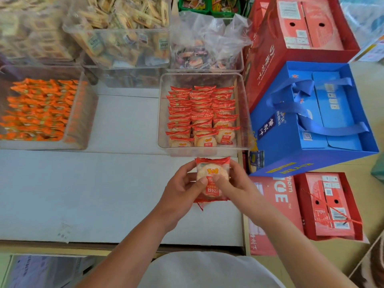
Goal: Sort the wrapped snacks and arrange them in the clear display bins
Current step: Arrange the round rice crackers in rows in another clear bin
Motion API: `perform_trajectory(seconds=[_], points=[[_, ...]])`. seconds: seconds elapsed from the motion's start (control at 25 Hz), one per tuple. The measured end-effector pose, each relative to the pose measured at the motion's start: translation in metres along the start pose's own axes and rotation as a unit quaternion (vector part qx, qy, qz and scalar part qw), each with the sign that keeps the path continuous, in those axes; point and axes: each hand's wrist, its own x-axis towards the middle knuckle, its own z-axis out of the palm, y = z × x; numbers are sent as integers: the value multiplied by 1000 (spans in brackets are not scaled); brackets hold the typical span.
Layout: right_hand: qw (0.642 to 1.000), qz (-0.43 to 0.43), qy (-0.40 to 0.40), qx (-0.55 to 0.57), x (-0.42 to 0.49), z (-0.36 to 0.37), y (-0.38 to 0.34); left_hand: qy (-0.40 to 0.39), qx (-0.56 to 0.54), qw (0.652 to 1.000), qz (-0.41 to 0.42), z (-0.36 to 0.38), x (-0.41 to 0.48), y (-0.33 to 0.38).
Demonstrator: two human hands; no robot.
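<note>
White shelving (104, 183) stretches under your arms, with the clear bin (242, 113) of red-wrapped rice crackers (201, 113) just ahead of you. Your left hand (182, 190) and right hand (234, 181) both pinch one cracker packet (213, 173) at its sides, just short of the bin's near wall. You seem mid-placement: next, lift it over the rim and tuck it into the front row, aligned with the others.

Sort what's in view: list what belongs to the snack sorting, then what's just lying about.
Job:
- red snack packet, held by left hand and right hand
- clear bin with rows of matching red packets
- bin of orange snacks
- biscuit bin
- plastic bag of mixed snacks

Lying about:
- red gift bag
- blue gift bag
- red boxes on the floor
</note>
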Motion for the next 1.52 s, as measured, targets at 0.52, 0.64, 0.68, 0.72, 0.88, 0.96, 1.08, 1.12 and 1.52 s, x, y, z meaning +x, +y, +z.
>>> perform_trajectory(seconds=[0.52,0.64,0.68,0.72,0.88,0.96,1.08,1.12,1.52], points=[[950,-19,-3,-311,21,-54,-80,-51,58,996,55,11,44,24],[933,-82,40,-347,57,-55,-126,87,117,988,59,-13,67,5],[926,-93,57,-361,73,-56,-132,126,171,976,46,-20,72,-12],[913,-92,61,-393,90,-56,-135,138,233,962,24,-24,75,-32],[850,-5,-5,-527,145,-61,-109,37,438,896,-63,-18,86,-98],[818,31,-12,-574,158,-61,-92,31,504,862,-38,-11,93,-107],[768,27,-8,-640,171,-60,-69,0,583,812,-9,-7,101,-115],[753,12,-6,-658,174,-60,-63,-14,582,813,-20,-7,100,-117],[605,-27,-29,-795,196,-55,-44,80,295,949,79,-36,68,-6]])
